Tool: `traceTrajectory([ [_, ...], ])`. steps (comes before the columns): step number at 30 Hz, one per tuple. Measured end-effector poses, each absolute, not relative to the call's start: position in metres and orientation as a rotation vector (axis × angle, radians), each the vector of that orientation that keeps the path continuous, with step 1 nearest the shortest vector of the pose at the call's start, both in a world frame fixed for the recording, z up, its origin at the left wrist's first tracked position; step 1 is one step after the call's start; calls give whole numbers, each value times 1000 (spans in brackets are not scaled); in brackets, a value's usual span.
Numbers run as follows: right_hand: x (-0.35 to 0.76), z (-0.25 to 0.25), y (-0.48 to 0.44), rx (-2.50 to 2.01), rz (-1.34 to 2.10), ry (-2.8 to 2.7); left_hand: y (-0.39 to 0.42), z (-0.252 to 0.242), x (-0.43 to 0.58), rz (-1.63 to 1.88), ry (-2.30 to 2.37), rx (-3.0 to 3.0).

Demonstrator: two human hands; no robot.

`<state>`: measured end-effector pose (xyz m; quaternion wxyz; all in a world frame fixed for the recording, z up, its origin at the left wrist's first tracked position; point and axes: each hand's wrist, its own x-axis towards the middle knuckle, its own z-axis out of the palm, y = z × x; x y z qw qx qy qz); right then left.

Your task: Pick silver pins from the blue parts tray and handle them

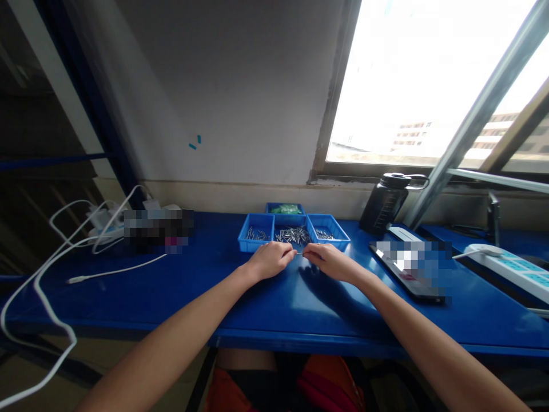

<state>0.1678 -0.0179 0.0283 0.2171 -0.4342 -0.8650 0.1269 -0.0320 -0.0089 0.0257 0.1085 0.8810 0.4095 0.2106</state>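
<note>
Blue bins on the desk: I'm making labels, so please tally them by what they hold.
Bins with small metal pieces: 2 (left bin, right bin)
Bin with green contents: 1 (back bin)
Total: 3 bins, leaving out the metal pile between the left and right ones.

- Wall?
- Grey-white, in shade, two blue strips on it. A cream band runs along its foot.
- Window?
- Upper right, glaring with daylight. Pale buildings show low in it; a metal post slants in front.
- Furniture?
- One blue desk along the wall, surface glossy and reflecting light.
- Left side?
- Blue post, slanting in view, dark space beyond.
- Floor?
- Dull brown, partly seen below the desk.
</note>
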Motion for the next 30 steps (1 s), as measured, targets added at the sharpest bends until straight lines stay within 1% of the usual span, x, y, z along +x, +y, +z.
traceTrajectory([
  [30,169,27,-17,-1216,335,-2402,-8,25,-32,593,1204,2570],
])
